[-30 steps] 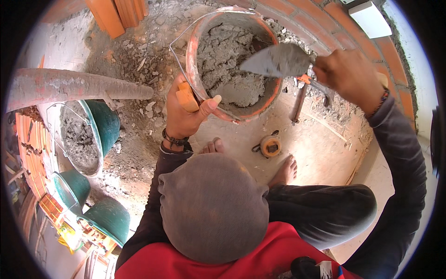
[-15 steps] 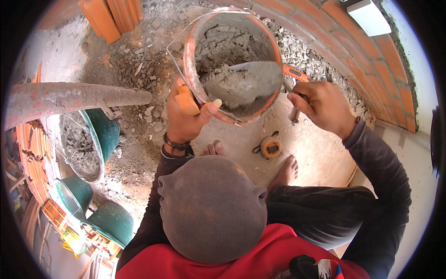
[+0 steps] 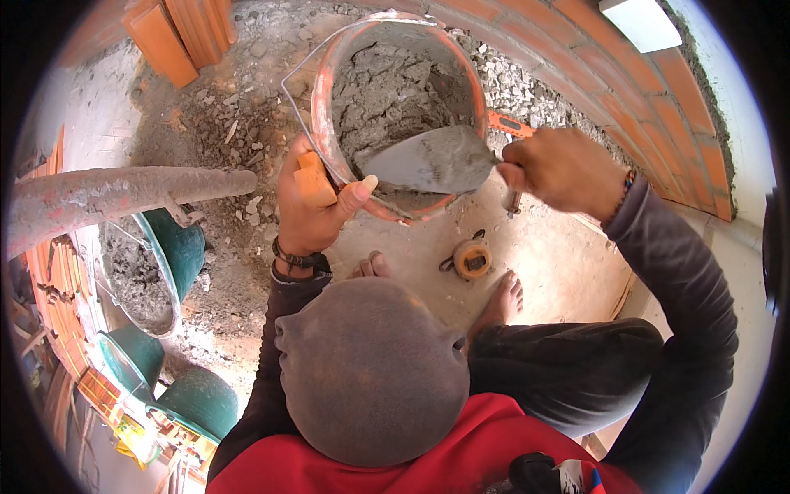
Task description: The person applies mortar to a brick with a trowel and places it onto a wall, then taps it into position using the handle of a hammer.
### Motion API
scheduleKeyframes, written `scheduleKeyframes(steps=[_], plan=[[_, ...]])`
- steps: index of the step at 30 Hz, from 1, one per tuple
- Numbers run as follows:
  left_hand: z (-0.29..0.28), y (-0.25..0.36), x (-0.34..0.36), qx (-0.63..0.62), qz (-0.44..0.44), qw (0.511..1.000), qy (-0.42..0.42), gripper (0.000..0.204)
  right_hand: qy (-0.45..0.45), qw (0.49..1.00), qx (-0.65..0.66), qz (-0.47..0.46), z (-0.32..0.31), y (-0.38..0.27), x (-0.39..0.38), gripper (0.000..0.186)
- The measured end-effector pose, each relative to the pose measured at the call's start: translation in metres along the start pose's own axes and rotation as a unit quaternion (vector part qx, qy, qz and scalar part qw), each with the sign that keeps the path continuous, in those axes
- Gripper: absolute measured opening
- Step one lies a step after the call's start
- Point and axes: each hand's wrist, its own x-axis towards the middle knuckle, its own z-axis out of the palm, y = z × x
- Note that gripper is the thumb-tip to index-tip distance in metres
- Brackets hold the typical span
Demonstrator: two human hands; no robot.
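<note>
My right hand (image 3: 555, 169) is closed round the handle of a trowel (image 3: 436, 160). The wide blade, smeared with wet mortar, lies across the near side of an orange-rimmed bucket (image 3: 322, 103). Grey mortar (image 3: 395, 95) fills much of the bucket, its surface rough and lumpy. At the bucket's near left side, my left hand (image 3: 309, 214) is closed with a small orange block (image 3: 314, 179) in its grasp. The left thumb rests at the bucket's rim, and the palm side is hidden. A wire handle (image 3: 292, 99) leans out over the bucket's left side.
A yellow-orange tape measure (image 3: 472, 259) lies on the floor by my feet. Right of the bucket is an orange perforated tool (image 3: 510, 124), beside a brick wall (image 3: 609, 82). At left are a crusted pole (image 3: 132, 193), a green bucket of mortar (image 3: 177, 247) and stacked bricks (image 3: 169, 41).
The trowel has turned and slid toward the bucket's near rim. The heap of mortar at its blade no longer shows. My left hand still holds the small orange block at the bucket.
</note>
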Motion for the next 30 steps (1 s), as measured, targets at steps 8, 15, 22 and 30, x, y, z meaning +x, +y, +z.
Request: scheduleKeyframes(steps=[8,15,22,30], plan=[[0.008,-0.002,-0.008,-0.082,-0.068,0.994,0.004,0.054,0.109,0.985,-0.129,0.026,-0.030,0.012,-0.021,0.019],[0.012,-0.001,-0.008,-0.075,-0.076,0.994,-0.002,0.053,0.055,0.996,0.052,-0.047,0.026,-0.003,0.001,0.029],[-0.003,-0.006,-0.008,0.115,0.048,0.991,-0.046,0.056,-0.035,0.939,0.329,-0.093,0.066,0.037,0.009,0.043],[-0.004,-0.022,-0.017,-0.028,-0.039,0.994,0.096,0.069,-0.002,0.874,0.482,0.069,-0.008,0.062,-0.081,0.032]])
